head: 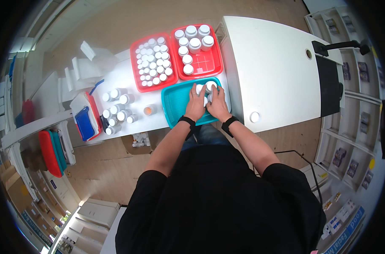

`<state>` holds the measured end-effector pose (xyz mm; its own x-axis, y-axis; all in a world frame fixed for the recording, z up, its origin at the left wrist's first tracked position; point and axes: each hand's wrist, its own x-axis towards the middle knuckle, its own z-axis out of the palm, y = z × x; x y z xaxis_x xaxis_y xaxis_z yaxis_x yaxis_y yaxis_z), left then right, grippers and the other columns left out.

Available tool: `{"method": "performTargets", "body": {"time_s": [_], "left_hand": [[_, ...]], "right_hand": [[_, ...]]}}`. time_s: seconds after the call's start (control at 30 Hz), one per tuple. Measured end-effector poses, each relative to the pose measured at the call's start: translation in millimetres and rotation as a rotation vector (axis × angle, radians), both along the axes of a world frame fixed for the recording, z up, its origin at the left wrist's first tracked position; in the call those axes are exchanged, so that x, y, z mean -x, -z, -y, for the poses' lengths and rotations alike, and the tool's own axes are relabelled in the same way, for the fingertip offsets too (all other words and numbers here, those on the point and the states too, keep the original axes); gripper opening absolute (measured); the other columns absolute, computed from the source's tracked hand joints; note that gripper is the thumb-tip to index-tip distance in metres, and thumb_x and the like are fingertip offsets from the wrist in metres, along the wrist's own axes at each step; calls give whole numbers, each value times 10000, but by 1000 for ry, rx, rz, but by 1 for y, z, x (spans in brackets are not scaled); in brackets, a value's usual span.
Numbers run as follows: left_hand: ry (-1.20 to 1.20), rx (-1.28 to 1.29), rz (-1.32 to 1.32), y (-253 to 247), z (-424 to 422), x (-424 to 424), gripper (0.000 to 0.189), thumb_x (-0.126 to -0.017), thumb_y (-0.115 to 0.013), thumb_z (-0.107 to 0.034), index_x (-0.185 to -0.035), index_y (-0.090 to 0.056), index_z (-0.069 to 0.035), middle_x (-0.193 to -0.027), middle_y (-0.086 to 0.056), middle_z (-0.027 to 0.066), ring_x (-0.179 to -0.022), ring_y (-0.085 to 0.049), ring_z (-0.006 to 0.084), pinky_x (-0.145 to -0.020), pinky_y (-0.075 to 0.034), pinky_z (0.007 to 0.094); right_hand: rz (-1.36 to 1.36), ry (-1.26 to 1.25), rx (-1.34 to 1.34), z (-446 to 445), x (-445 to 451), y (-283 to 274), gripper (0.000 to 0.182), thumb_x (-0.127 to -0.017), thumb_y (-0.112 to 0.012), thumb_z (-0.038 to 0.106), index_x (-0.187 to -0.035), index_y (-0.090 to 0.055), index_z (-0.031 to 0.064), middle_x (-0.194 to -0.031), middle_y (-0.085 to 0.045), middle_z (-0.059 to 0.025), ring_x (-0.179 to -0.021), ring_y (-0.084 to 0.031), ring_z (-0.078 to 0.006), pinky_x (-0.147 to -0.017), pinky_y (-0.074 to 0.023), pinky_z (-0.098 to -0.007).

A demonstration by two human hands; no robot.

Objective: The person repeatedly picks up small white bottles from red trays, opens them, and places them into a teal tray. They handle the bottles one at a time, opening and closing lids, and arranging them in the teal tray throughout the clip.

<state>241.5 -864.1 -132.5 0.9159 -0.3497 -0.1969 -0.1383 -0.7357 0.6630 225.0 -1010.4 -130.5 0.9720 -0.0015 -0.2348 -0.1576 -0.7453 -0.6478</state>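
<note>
Both my hands are inside the teal plastic basket (pixel 176 108) on the white table before me. My left hand (pixel 196 104) has its fingers around a white capped bottle (pixel 199 89). My right hand (pixel 218 104) curls its fingers and thumb about another white bottle (pixel 210 97), partly hidden by the hand. Beyond them a larger white-lidded bottle (pixel 211 86) stands at the basket's far right. Part of one more white bottle (pixel 205 101) shows between my hands. The basket's left half shows its bare ribbed floor.
Behind stand a red basket (pixel 132 63) packed with small white bottles and another red basket (pixel 208 65) with larger ones. Several white bottles (pixel 117 109) and an orange-toned container (pixel 149 110) are on the table's left. A higher white counter (pixel 275 73) bounds the right, bearing a round white lid (pixel 255 117).
</note>
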Motion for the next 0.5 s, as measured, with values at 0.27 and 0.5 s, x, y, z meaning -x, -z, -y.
{"method": "performTargets", "body": {"time_s": [0.27,0.5], "left_hand": [[-57,20,48,-5,1,0,963,-750,-831,-19,-1588,-366,-121,-1609,-219,359,-1465,-306,561,-1086,-512,541],[-151,-17,62,-49,-63,49,707,-863,-763,-123,-1487,-445,-28,-1497,-407,331,-1344,-481,516,-1048,-511,511]], "right_hand": [[106,106,152,-8,-4,-34,632,-817,-702,127,-1386,-498,-56,-1429,-437,-321,-1288,-470,-510,-1006,-491,-577],[254,-24,143,-30,-91,-61,477,-823,-739,237,-1165,-580,-56,-1078,-642,-278,-968,-661,-459,-816,-567,-536]]}}
